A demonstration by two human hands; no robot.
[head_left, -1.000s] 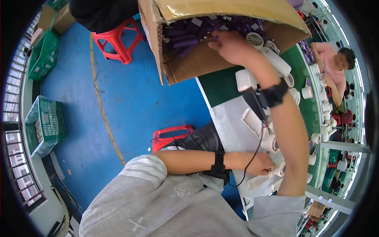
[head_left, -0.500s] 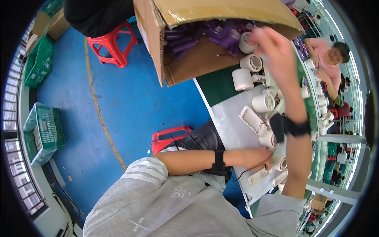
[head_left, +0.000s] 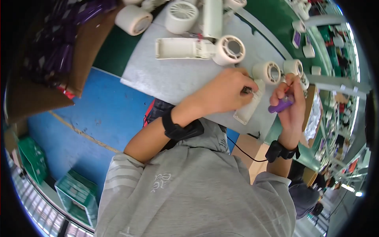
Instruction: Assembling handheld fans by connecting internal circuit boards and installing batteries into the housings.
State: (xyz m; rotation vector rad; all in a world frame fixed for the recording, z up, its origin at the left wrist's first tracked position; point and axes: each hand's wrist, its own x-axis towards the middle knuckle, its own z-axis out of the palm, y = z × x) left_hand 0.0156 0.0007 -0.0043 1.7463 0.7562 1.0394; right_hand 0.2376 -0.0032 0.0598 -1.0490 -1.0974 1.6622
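Observation:
My left hand (head_left: 225,91) bends over the worktable, its fingers pinched round a small dark part (head_left: 246,90), too small to name. Under those fingers lies a white handle shell (head_left: 245,112), slanting toward the table's near edge. To its right, my right hand (head_left: 292,104) is closed round a purple battery cell (head_left: 282,104); a bit of red, seemingly wire, shows at its fingertips. Just beyond the hands sits a white round fan head (head_left: 267,72), with another fan head (head_left: 293,67) beside it. Farther left, an open handle shell (head_left: 183,49) joins a fan head (head_left: 229,50).
More white fan heads (head_left: 181,16) crowd the far side of the grey tabletop (head_left: 146,67). A cardboard box (head_left: 92,43) with purple cells (head_left: 61,57) stands at the left. Green crates (head_left: 77,191) are on the blue floor (head_left: 114,108). A black cable (head_left: 246,155) hangs near my right wrist.
The view has swung round, putting the box at the left. My right hand has come from the box opening to beside my left hand and now holds a purple cell.

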